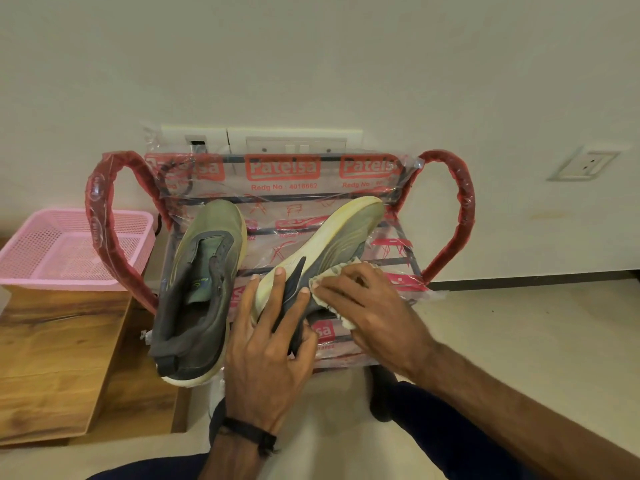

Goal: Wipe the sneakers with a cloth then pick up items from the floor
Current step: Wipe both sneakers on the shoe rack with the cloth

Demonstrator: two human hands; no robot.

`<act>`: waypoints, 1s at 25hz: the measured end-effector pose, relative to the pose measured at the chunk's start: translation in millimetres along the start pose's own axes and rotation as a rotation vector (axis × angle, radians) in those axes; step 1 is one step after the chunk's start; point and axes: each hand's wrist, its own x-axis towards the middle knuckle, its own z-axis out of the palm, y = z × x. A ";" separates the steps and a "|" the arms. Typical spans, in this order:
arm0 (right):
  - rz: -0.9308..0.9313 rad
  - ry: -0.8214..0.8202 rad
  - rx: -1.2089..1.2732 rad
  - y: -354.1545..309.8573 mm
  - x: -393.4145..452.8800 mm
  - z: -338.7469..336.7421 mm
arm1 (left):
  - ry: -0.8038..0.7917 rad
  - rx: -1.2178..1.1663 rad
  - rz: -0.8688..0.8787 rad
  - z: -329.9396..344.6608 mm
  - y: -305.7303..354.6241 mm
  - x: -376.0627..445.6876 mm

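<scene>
Two grey-green sneakers with cream soles lie on a plastic-wrapped red rack (460, 216). The left sneaker (204, 278) sits upright, opening up. The right sneaker (346, 233) is tipped on its side, sole facing left. My left hand (273, 344) grips its heel end, fingers across the sole and thumb round the upper. My right hand (367, 306) presses a pale cloth (329, 282) against the sneaker's upper; most of the cloth is hidden under the hand.
A pink mesh basket (20, 261) stands on a wooden board (52, 358) at the left. Wall sockets (294, 140) sit behind the rack, another socket (585, 166) to the right. Pale floor (519, 323) spreads right of the rack. My knees show at the bottom.
</scene>
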 end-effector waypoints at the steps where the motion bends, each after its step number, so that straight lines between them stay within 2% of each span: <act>1: -0.025 0.009 -0.037 9.7 1.0 -2.3 | 0.004 0.000 0.004 0.3 -0.6 -0.4; 2: 0.025 0.049 -0.063 22.5 5.2 -3.1 | 0.008 -0.002 -0.001 0.1 -1.4 -0.3; 5: 0.381 0.158 -0.023 60.9 28.6 -5.2 | -0.003 -0.014 -0.027 0.1 -1.4 2.1; 6: 0.428 0.164 0.002 60.6 35.2 -3.4 | -0.004 -0.019 -0.035 -0.7 -2.1 2.7; 8: 0.372 0.172 0.013 39.7 41.1 6.1 | 0.007 -0.038 -0.050 -2.3 -5.6 5.0; 12: -0.033 0.011 -0.032 12.1 26.5 2.6 | 0.007 -0.043 -0.053 -4.7 -8.3 5.9; 13: -0.057 0.003 -0.086 25.1 28.0 -0.7 | 0.006 -0.047 -0.054 -4.6 -7.6 5.8; 14: -0.001 0.019 -0.124 42.7 32.0 -2.1 | 0.006 -0.053 -0.054 -3.9 -7.2 6.0; 17: 0.361 0.107 -0.140 82.9 55.8 -8.5 | 0.006 -0.046 -0.043 -0.6 -5.2 5.8; 18: 0.393 0.113 -0.123 77.7 61.8 -6.6 | 0.010 -0.041 -0.045 -0.8 -5.8 6.0; 19: 0.347 0.103 -0.101 64.8 66.0 -3.8 | 0.011 -0.038 -0.052 -1.0 -6.4 5.8; 22: -0.048 -0.010 -0.063 12.1 56.8 2.7 | -0.020 0.007 -0.024 -1.1 -5.6 -0.4; 23: -0.120 -0.044 -0.083 11.0 54.0 -0.2 | -0.030 0.023 -0.005 -0.7 -4.0 -3.0; 25: -0.075 -0.058 -0.174 34.7 61.6 -8.5 | -0.048 0.034 0.018 0.7 0.4 -5.2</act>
